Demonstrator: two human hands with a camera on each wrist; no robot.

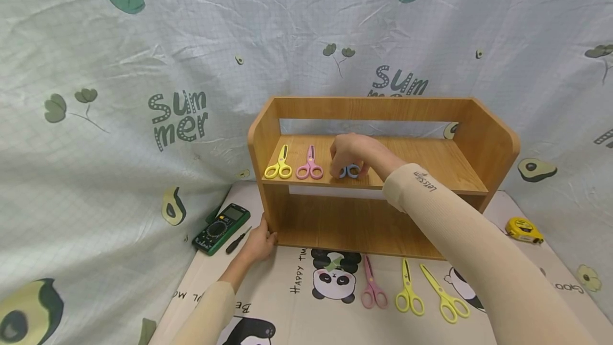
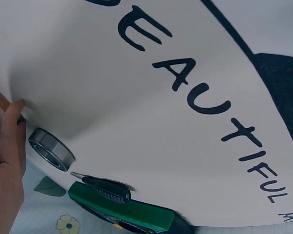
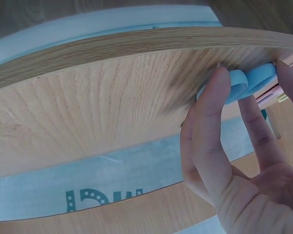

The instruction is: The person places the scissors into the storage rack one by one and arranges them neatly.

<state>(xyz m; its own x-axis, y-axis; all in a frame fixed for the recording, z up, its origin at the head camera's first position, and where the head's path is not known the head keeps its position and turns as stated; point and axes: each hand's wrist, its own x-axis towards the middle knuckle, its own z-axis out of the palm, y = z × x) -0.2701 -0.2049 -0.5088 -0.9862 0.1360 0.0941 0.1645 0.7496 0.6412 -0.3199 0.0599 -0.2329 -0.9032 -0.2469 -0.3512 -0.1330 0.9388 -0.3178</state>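
On the upper board of the wooden shelf (image 1: pixel 375 220), my right hand (image 1: pixel 351 156) pinches the blue handle loops of a pair of scissors (image 3: pixel 259 78) between thumb and fingers. Their blades are hidden by the hand. To its left on the same board lie pink scissors (image 1: pixel 310 166) and yellow scissors (image 1: pixel 279 166), blades pointing to the back. My left hand (image 1: pixel 258 241) touches the shelf's left side panel near its foot, fingers mostly straight along the wood.
In front of the shelf, pink scissors (image 1: pixel 373 289) and two yellow pairs (image 1: pixel 407 294) lie on the printed cloth. Left stand a green multimeter (image 1: pixel 221 228), a small screwdriver (image 1: pixel 235 243) and a metal ring bearing (image 2: pixel 51 148). A yellow tape measure (image 1: pixel 524 230) sits at the right.
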